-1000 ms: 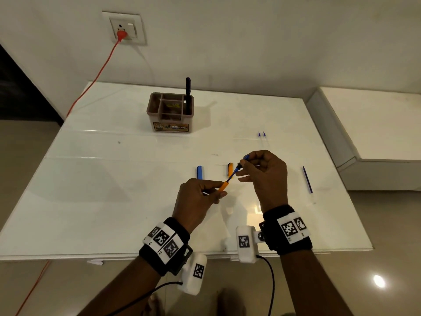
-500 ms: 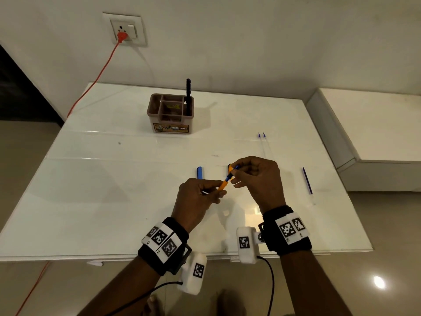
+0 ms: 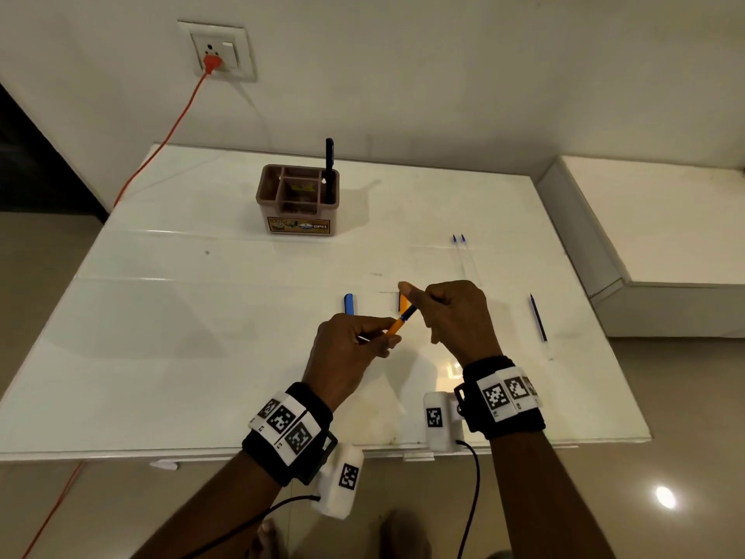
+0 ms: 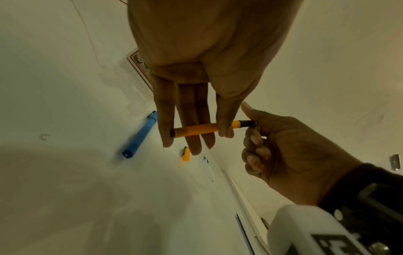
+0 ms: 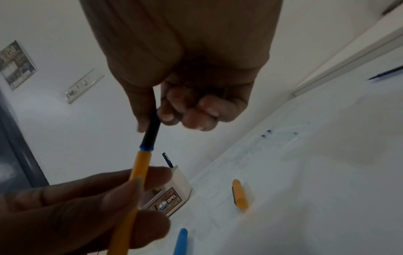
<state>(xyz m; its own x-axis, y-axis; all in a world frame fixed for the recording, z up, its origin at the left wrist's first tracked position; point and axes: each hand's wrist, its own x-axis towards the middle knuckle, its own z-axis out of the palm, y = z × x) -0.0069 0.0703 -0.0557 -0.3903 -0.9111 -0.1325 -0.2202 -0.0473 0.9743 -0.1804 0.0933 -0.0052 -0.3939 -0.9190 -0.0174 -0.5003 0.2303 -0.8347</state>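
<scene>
Above the white table (image 3: 201,357), my left hand (image 3: 375,336) grips an orange pen barrel (image 3: 393,326) between thumb and fingers. The barrel (image 4: 200,130) lies across my fingers in the left wrist view. My right hand (image 3: 419,302) pinches the black tip section (image 3: 409,312) at the barrel's far end, its other fingers curled. The right wrist view shows the black tip section (image 5: 151,131) with a blue ring sitting at the mouth of the barrel (image 5: 139,165). An orange cap (image 3: 402,302) lies on the table just behind my hands.
A blue cap (image 3: 349,304) lies left of the orange one. A brown pen holder (image 3: 298,203) with one dark pen (image 3: 329,167) stands at the back. Two clear refills (image 3: 459,252) and a blue refill (image 3: 538,318) lie to the right. An orange cable (image 3: 169,131) runs to the wall socket.
My right hand has moved left and down toward the left hand. The blue refill length seen between tip and barrel has gone inside, and the tip now sits against the barrel.
</scene>
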